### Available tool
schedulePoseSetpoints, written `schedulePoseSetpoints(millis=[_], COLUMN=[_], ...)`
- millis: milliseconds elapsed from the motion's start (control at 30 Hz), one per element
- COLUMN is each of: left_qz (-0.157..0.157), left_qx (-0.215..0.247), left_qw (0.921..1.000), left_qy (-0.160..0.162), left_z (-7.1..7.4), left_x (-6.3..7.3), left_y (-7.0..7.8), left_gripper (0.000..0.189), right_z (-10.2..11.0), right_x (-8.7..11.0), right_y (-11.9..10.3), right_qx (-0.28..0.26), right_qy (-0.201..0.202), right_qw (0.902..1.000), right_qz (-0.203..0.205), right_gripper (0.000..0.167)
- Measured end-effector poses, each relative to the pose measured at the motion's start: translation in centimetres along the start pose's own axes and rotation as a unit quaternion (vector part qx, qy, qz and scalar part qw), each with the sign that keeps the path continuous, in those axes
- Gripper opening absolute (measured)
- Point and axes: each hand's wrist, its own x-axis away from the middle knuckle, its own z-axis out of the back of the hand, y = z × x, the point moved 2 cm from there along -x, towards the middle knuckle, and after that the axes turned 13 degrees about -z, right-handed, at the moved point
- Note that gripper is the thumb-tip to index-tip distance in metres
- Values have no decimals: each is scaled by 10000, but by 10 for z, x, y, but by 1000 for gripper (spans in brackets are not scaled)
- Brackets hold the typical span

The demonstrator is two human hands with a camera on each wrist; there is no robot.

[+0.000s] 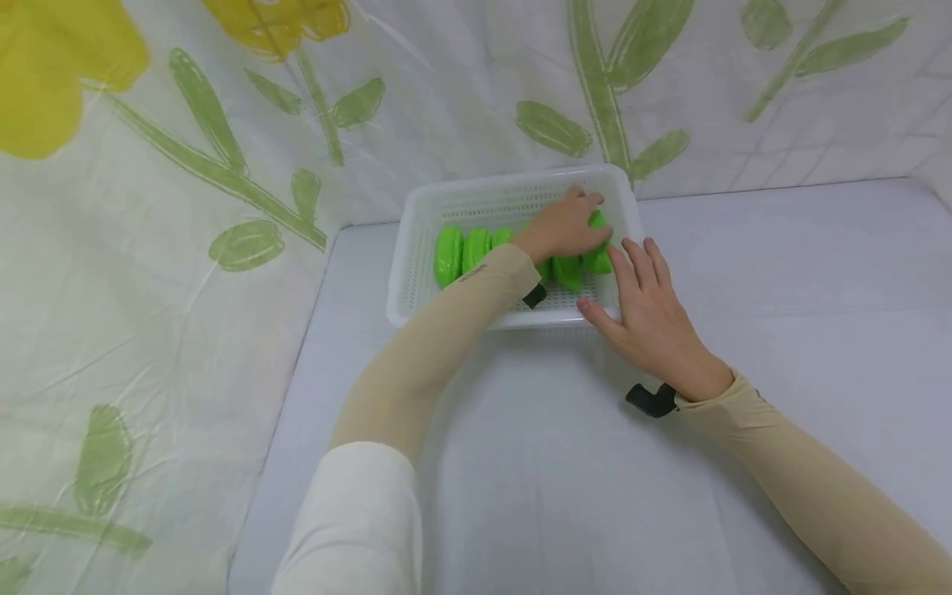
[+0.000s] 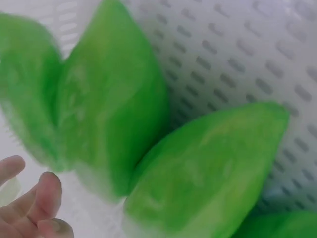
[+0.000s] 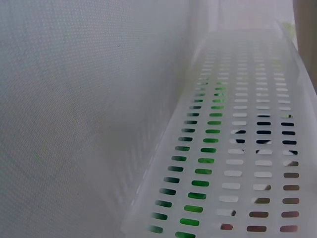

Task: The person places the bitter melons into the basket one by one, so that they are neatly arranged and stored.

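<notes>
A white perforated plastic basket (image 1: 513,321) holds a row of several glossy green, ridged, oblong fruits (image 1: 449,256), also close up in the left wrist view as pointed green fruits (image 2: 114,104). My left hand (image 1: 564,227) reaches over the row to the right end of the basket. Its thumb and fingers straddle the top of the rightmost green fruit (image 1: 598,262); the contact is partly hidden. At the near right corner, my right hand (image 1: 650,318) spreads its fingers beside the basket's rim, holding nothing. Fingertips (image 2: 47,198) show low in the left wrist view, apart from the fruits.
The basket stands at the far edge of a table with a pale cloth (image 1: 565,479). Behind it and to the left hangs a white curtain (image 1: 461,99) with yellow flowers and green leaves. The right wrist view shows the basket's slotted side wall (image 3: 228,163) close by.
</notes>
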Motion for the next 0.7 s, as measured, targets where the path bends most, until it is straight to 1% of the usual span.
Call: schedulePoseSetpoints(millis=[133, 233, 367, 467, 567, 700], left_qz=[70, 121, 99, 24, -74, -143], left_qx=[70, 163, 151, 26, -101, -186], left_qw=[9998, 9991, 9985, 9976, 9956, 9929], left_qy=[191, 376, 511, 690, 934, 1167], left_z=[11, 19, 25, 26, 28, 32], left_x=[13, 27, 51, 71, 91, 112], left_y=[-2, -5, -7, -5, -3, 0], left_gripper=[70, 70, 70, 70, 69, 68], right_z=[-1, -2, -3, -3, -3, -3], right_x=[-1, -1, -2, -2, -2, -2], right_y=[1, 0, 0, 0, 0, 1], right_qx=[23, 33, 16, 16, 33, 34], right_qy=[71, 113, 107, 92, 84, 85], right_qw=[10000, 9999, 9999, 9999, 9998, 9998], right_qz=[57, 107, 125, 131, 148, 149], right_gripper=[80, 80, 80, 80, 80, 79])
